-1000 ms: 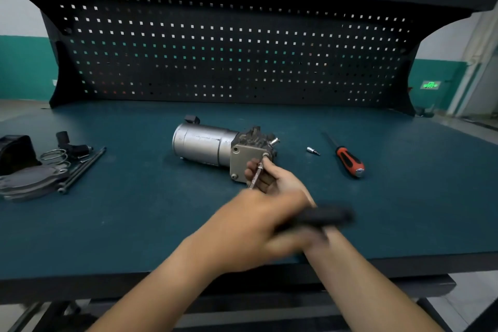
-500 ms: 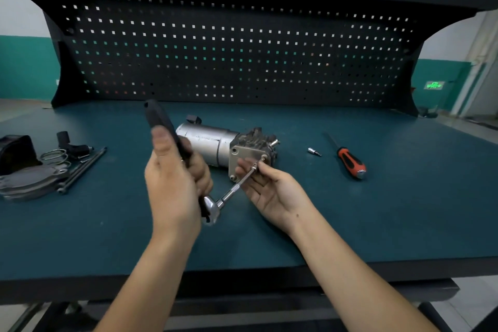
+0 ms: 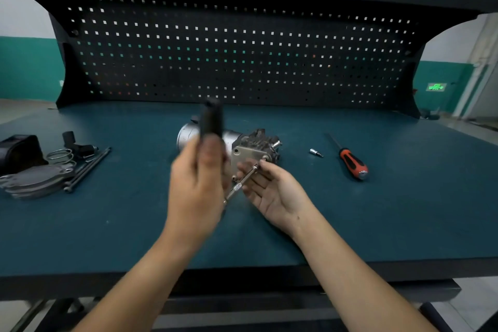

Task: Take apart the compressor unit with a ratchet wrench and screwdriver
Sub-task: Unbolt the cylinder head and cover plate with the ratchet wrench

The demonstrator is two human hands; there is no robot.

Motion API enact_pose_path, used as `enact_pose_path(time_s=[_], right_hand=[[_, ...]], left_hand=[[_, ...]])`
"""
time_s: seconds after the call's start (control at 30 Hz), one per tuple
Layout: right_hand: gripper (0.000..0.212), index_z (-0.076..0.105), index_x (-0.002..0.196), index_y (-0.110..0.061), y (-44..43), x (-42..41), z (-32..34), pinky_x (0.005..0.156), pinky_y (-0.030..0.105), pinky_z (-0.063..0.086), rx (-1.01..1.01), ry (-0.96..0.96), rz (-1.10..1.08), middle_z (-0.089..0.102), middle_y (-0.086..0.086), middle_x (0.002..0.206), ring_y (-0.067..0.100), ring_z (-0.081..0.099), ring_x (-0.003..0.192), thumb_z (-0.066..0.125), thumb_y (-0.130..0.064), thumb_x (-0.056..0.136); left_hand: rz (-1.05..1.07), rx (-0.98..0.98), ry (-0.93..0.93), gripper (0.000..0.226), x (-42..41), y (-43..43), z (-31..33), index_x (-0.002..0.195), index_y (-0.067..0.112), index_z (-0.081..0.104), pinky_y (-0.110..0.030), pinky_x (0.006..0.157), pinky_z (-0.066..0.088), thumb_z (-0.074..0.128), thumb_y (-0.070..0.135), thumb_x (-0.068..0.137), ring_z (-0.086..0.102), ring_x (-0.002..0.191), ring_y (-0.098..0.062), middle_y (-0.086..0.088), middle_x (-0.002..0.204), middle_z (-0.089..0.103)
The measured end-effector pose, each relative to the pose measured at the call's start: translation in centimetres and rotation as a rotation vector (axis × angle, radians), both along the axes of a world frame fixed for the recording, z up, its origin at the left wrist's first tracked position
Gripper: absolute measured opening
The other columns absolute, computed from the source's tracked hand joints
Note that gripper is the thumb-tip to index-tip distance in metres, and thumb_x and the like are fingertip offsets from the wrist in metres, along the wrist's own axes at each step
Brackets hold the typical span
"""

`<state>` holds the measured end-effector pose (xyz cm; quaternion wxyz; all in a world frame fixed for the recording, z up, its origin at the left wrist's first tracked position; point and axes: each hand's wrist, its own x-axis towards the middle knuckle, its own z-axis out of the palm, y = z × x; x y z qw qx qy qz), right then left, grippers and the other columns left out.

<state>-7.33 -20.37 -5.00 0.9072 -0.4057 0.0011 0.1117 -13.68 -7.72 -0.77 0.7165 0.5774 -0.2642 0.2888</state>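
Teal bench (image 3: 377,224): compressor unit (image 3: 229,143) axis left-right; left hand (image 3: 198,183) grips ratchet wrench (image 3: 213,118) upright; right hand (image 3: 275,191) open.

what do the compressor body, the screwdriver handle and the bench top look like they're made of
Compressor body: bare metal, likely aluminium or steel, judging by its dull silver sheen.
Screwdriver handle: moulded plastic or rubber, orange-red with black grip patches and a shiny metal-looking end cap.
Bench top: matte dark teal surface with no glare, possibly a rubber or vinyl mat; the picture cannot settle which.
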Motion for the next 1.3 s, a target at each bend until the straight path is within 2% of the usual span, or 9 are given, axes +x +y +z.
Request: enact_pose_path(time_s=[0.2,0.37,0.43,0.67,0.8,0.9,0.97,1.1,1.3], right_hand=[[0.03,0.064,0.082,-0.001,-0.1,-0.4,0.1,0.057,0.019,0.056,0.023,-0.019,-0.009,0.073,0.007,0.073,0.015,0.071,0.065,0.039,-0.009,0.097],[0.026,0.064,0.074,-0.007,-0.3,-0.4,0.0,0.056,0.018,0.054,-0.053,0.026,-0.094,0.07,0.004,0.065,0.013,0.069,0.059,0.049,-0.015,0.094],[0.026,0.065,0.071,-0.007,-0.2,-0.3,-0.1,0.05,0.016,0.053,-0.077,0.034,-0.112,0.07,0.004,0.063,0.011,0.068,0.056,0.053,-0.016,0.092],[0.023,0.061,0.096,-0.006,0.0,-0.1,0.0,0.062,0.021,0.055,0.021,0.014,0.027,0.073,0.007,0.081,0.016,0.071,0.071,0.041,-0.018,0.096],[0.024,0.059,0.097,-0.004,-0.1,-0.5,0.3,0.059,0.02,0.056,0.089,0.016,0.054,0.074,0.008,0.081,0.017,0.072,0.071,0.037,-0.014,0.097],[0.026,0.059,0.089,-0.006,0.1,-0.5,0.2,0.055,0.019,0.055,0.052,0.019,0.029,0.073,0.005,0.071,0.013,0.07,0.063,0.037,-0.015,0.098],[0.026,0.058,0.084,-0.008,0.4,-0.4,0.2,0.052,0.019,0.054,0.05,0.041,0.016,0.07,0.004,0.063,0.012,0.068,0.056,0.037,-0.016,0.099],[0.024,0.06,0.082,-0.011,0.4,-0.4,0.1,0.047,0.017,0.052,-0.014,0.053,-0.021,0.07,0.001,0.061,0.01,0.068,0.055,0.043,-0.019,0.097],[0.024,0.062,0.089,-0.012,0.1,-0.4,0.0,0.05,0.018,0.052,-0.033,0.033,0.019,0.072,0.002,0.07,0.011,0.069,0.06,0.042,-0.022,0.097]], left_hand=[[-0.083,-0.175,0.13,0.044,0.7,-0.4,0.5,0.066,0.017,0.039,-0.012,0.036,0.023,0.047,0.057,0.084,0.026,0.033,-0.003,0.006,0.039,0.035],[0.055,1.001,-0.608,0.033,-0.7,-2.0,-2.4,0.067,0.011,0.054,-0.018,0.04,0.026,0.049,0.041,0.079,0.043,0.043,-0.016,0.0,0.052,0.048],[0.118,1.119,-0.635,0.032,-0.5,-1.8,-2.7,0.068,0.013,0.049,-0.02,0.038,0.022,0.048,0.043,0.079,0.045,0.041,-0.024,-0.002,0.049,0.048],[-0.103,-0.256,0.165,0.019,-0.3,-0.7,-1.3,0.067,0.017,0.042,-0.013,0.036,0.022,0.039,0.035,0.074,0.024,0.034,-0.002,0.001,0.037,0.033],[-0.094,-0.407,0.213,0.028,-0.1,-0.9,-1.2,0.073,0.014,0.035,-0.015,0.034,0.021,0.033,0.041,0.08,0.019,0.033,-0.004,0.005,0.037,0.027],[-0.121,-0.114,0.085,0.027,-0.7,-1.1,-1.6,0.074,0.019,0.047,-0.012,0.036,0.024,0.041,0.045,0.07,0.027,0.035,0.001,-0.001,0.04,0.038],[-0.042,0.429,-0.226,0.021,-0.9,-1.1,-1.8,0.087,0.025,0.055,-0.017,0.039,0.026,0.042,0.037,0.075,0.034,0.041,-0.002,0.001,0.052,0.045],[0.221,1.053,-0.657,0.021,-0.5,-1.4,-2.7,0.084,0.02,0.035,-0.026,0.036,0.023,0.043,0.039,0.082,0.043,0.045,-0.022,-0.003,0.052,0.052],[0.053,-0.198,0.086,0.043,-1.2,-1.2,-1.8,0.072,0.021,0.043,-0.012,0.037,0.027,0.038,0.061,0.088,0.032,0.038,0.001,0.01,0.046,0.045]])
